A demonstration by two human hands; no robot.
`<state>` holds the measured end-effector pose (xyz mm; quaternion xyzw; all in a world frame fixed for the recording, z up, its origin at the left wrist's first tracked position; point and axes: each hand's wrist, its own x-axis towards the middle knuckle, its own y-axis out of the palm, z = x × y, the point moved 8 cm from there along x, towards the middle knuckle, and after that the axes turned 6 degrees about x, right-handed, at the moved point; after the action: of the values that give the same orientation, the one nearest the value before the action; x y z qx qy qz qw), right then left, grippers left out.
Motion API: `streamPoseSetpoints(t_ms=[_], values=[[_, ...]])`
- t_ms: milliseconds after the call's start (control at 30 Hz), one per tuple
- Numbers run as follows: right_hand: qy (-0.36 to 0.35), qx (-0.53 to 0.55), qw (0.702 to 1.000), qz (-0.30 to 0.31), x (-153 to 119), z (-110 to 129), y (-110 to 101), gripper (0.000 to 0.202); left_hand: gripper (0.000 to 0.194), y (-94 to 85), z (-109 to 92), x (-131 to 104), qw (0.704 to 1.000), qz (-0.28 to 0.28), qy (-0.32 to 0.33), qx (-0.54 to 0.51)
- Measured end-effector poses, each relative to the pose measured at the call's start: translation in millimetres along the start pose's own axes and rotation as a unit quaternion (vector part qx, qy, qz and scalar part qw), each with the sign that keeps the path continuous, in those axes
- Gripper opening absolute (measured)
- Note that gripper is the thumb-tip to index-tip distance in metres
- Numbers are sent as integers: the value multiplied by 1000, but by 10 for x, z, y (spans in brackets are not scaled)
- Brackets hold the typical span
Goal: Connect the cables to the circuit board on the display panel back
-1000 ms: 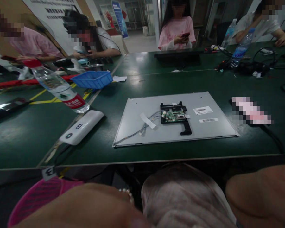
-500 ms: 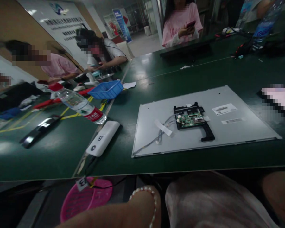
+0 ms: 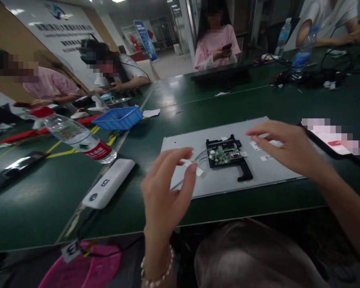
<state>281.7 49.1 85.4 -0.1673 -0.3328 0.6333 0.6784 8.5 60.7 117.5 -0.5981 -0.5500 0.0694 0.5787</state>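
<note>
A flat grey metal panel (image 3: 183,142), which looks like the back of a display, lies on the green table. On its middle sits a small green circuit board (image 3: 223,156) in a black plastic bracket (image 3: 245,171). Thin grey cables run left from the board, held by a strip of white tape (image 3: 199,171). My left hand (image 3: 168,186), with a beaded bracelet at the wrist, hovers over the panel's left end, thumb and fingers apart. Above the panel's right part my right hand (image 3: 285,148) is open too, partly covering the white labels (image 3: 256,146).
Left of the panel are a white power bank (image 3: 109,184), a water bottle (image 3: 81,140) and a blue basket (image 3: 120,118). A phone (image 3: 333,138) lies at the right. A pink basket (image 3: 87,266) is below the table edge. Several people sit around the table.
Both my hands have come up over the panel; before, only my left forearm and wrist showed low in view. The view has shifted slightly to the right.
</note>
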Motion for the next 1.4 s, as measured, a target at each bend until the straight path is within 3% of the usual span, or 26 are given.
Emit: streamPoseSetpoints(t_ms=[67,133,267,400,767,1033,1267,1400], values=[[-3,-13,1000,23,100,-142,95,30,30,149,-41,279,998,43,10,44],[9,-24,998,55,199,-331,231,27,34,334,62,404,994,84,3,76],[13,-16,997,80,285,-534,383,30,44,689,373,381,986,138,-19,92],[14,1,997,79,271,-566,411,29,47,841,493,302,983,159,-31,89],[30,37,996,72,261,-628,467,16,33,918,529,252,976,204,-35,60],[4,18,997,72,216,-595,436,22,31,848,494,245,977,203,-55,38],[22,17,996,79,193,-597,442,19,37,836,524,252,976,206,-60,39],[40,-1,998,48,173,-641,305,19,37,804,536,259,981,181,-56,33]])
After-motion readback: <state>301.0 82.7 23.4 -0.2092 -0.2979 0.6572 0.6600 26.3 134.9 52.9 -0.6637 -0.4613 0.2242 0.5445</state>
